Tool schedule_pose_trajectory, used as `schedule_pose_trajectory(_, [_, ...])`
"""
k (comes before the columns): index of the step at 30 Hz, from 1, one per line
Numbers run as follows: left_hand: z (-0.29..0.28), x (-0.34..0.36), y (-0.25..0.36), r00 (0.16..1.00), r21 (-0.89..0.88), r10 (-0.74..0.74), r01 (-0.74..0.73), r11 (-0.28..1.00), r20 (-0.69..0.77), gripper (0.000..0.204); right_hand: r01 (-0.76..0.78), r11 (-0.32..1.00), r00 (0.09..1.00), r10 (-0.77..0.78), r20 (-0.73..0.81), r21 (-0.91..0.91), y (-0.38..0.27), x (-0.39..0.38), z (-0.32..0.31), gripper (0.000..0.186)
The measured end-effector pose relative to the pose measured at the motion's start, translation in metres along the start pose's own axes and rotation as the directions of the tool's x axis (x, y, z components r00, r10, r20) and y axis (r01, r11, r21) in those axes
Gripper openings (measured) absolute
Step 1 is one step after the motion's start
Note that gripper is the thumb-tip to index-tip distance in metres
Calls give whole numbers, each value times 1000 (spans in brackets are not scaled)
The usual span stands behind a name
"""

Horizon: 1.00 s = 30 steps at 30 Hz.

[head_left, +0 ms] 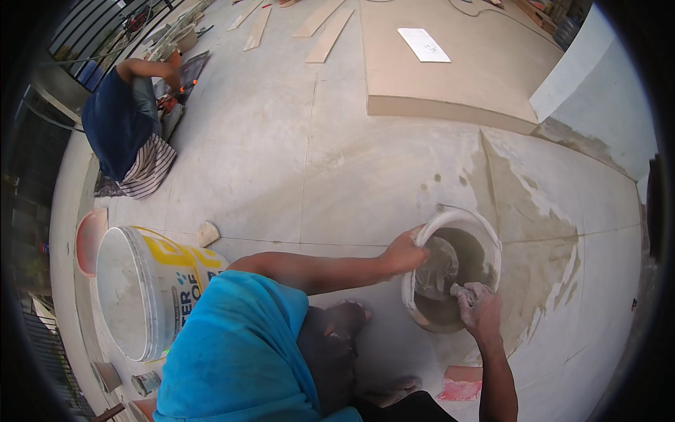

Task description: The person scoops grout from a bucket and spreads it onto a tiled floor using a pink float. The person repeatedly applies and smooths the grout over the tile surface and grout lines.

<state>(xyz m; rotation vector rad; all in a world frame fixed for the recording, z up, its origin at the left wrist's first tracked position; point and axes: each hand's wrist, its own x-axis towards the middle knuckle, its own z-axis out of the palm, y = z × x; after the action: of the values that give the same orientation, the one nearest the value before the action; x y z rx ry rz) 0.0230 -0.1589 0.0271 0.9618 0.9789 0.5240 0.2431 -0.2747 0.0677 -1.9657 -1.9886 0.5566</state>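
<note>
A white bucket (pixel 490 235) with a mortar-smeared rim stands tilted toward me, greyish wet mix inside it. My left hand (pixel 408 252) grips the left side of its rim. At the right side of the opening, my right hand (pixel 481 308), coated with pale grey mix, is closed around a small grey-white thing whose kind I cannot make out. A pale, rounded, shiny patch (pixel 437 267) shows inside the bucket, and I cannot tell whether it is a tool or liquid.
Wet grey mortar (pixel 531 232) is smeared on the floor right of the bucket. A large white pail (pixel 156 295) with yellow print is at left. A red-and-white flat piece (pixel 461 384) lies near my feet. Another person (pixel 126 126) crouches far left. A raised beige step (pixel 450 105) is ahead.
</note>
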Motion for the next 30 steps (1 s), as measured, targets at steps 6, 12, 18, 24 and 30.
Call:
schedule_pose_trajectory(6, [12,-5,10,998,30,59,-59,998,5,62,-69,974,993,88,-79,216,-27,8,8,25])
schedule_pose_trajectory(12, [11,-10,15,993,46,116,-115,992,-11,55,70,996,974,-56,-218,58,4,20,6,27])
schedule_pose_trajectory(18, [8,-2,10,992,-15,130,-130,991,-7,54,-126,989,992,127,-11,73,-4,-3,2,28])
schedule_pose_trajectory(24, [8,-4,13,990,11,143,-143,990,-9,52,-82,972,993,99,-64,220,-40,13,4,26])
schedule_pose_trajectory(30, [3,3,6,986,21,162,-161,987,-44,50,25,999,986,-21,-168,20,0,22,8,24])
